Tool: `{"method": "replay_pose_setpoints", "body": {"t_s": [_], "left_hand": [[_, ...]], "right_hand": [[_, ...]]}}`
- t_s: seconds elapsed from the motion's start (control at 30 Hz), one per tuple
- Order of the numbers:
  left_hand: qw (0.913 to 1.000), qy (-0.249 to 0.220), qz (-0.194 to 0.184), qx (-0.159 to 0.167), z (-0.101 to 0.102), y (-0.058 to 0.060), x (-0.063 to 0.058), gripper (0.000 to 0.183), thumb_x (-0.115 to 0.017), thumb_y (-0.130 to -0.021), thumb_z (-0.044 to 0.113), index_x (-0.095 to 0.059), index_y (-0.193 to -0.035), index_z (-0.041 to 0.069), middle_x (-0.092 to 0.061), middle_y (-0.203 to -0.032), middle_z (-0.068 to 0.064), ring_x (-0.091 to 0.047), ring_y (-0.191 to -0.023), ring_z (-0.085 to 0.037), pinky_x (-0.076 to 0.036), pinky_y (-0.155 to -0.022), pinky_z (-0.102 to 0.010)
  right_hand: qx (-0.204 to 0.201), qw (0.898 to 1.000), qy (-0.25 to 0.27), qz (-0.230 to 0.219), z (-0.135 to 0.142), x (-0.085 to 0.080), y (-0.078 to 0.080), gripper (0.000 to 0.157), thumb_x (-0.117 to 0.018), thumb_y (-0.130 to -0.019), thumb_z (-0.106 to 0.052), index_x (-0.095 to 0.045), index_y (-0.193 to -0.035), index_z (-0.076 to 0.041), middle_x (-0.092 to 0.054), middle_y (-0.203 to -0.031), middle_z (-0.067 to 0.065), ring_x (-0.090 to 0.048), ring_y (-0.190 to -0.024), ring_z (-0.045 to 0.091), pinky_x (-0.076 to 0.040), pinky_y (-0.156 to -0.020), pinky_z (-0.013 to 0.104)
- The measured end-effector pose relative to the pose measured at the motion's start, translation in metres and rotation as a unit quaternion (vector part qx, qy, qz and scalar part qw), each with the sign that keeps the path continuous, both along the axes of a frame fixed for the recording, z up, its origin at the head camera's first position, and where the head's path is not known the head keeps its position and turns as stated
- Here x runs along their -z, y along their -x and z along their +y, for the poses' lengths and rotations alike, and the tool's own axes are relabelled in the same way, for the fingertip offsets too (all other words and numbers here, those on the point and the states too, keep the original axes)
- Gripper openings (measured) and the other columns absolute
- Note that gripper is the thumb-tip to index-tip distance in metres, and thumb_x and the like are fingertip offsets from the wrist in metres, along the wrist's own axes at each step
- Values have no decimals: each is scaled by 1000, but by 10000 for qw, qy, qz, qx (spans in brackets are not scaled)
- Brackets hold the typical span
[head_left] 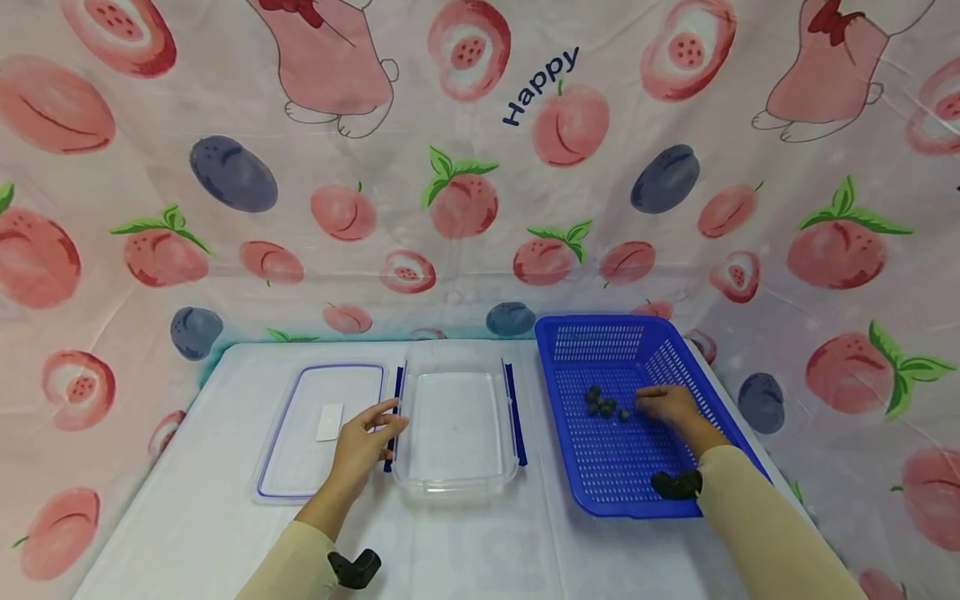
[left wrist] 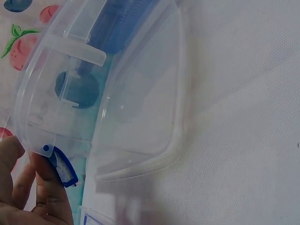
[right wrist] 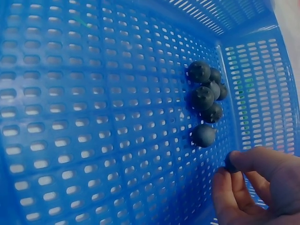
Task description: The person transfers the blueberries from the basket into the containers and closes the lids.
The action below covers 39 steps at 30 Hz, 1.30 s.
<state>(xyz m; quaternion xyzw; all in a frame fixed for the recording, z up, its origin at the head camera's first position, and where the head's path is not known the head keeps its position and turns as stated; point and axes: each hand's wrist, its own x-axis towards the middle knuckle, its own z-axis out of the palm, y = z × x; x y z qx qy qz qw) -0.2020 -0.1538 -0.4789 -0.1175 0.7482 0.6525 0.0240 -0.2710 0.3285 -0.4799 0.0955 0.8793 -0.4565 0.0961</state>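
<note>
A clear plastic container with blue side latches stands in the middle of the table. My left hand grips its left rim, thumb and fingers beside a blue latch. Inside the blue perforated basket on the right, my right hand pinches a single blueberry between thumb and fingertips. Several more blueberries lie clustered on the basket floor, to the left of that hand in the head view. The container has no lid on it, and no berries show inside.
A clear lid with a blue seal lies flat left of the container, a white label on it. A fruit-printed cloth hangs behind the table. The basket's raised walls surround my right hand.
</note>
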Motion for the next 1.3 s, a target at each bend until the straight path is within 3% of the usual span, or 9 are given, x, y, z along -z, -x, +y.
{"method": "replay_pose_setpoints", "body": {"t_s": [0.13,0.2,0.47,0.7,0.97,1.17,1.3], "left_hand": [[10000,-58,1,-35,1,0,1,49,-73,-89,14,-59,-135,4,-63,-100,-5,-54,-76,-14,-51,-52,-20],[9999,-84,37,-78,0,3,11,49,-74,-89,16,-60,-134,6,-62,-99,-3,-54,-74,-12,-51,-51,-19],[9999,-126,47,-94,-3,7,11,49,-74,-89,16,-60,-134,6,-62,-99,-2,-54,-73,-10,-51,-51,-19],[9999,-85,-26,-88,-5,9,8,51,-74,-89,19,-58,-136,7,-62,-100,-1,-54,-75,-12,-51,-52,-20],[9999,-52,-86,-28,-8,9,4,50,-73,-90,19,-59,-136,8,-63,-102,-2,-54,-76,-12,-52,-54,-19],[9999,-111,-116,-17,-6,9,3,48,-73,-90,18,-59,-135,8,-62,-102,-2,-53,-75,-11,-51,-54,-18],[9997,-211,-124,-16,-2,10,6,48,-73,-90,17,-60,-135,8,-62,-101,-2,-54,-76,-11,-51,-54,-18]], "right_hand": [[15,10000,41,-22,-3,-4,1,42,-55,-98,-10,-52,-131,16,-56,-130,33,-59,-115,42,-52,-94,48],[3,10000,16,-50,-5,-7,1,43,-54,-99,-12,-51,-133,14,-54,-133,33,-55,-119,42,-50,-96,49],[-138,9996,189,178,-16,-21,8,45,-56,-100,-17,-52,-135,10,-54,-135,29,-60,-113,32,-52,-95,43],[-268,9980,538,217,-37,-37,10,47,-58,-99,-20,-51,-137,8,-53,-138,27,-56,-123,34,-49,-102,42],[-453,9943,933,263,-54,-45,5,46,-62,-97,-18,-54,-134,8,-58,-133,26,-66,-109,24,-49,-102,45],[-625,9875,1398,374,-66,-48,0,47,-65,-95,-15,-53,-132,12,-64,-123,21,-68,-98,14,-52,-97,39],[-665,9861,1491,301,-68,-50,-4,48,-64,-96,-17,-52,-134,11,-64,-123,17,-68,-105,21,-52,-97,38]]}}
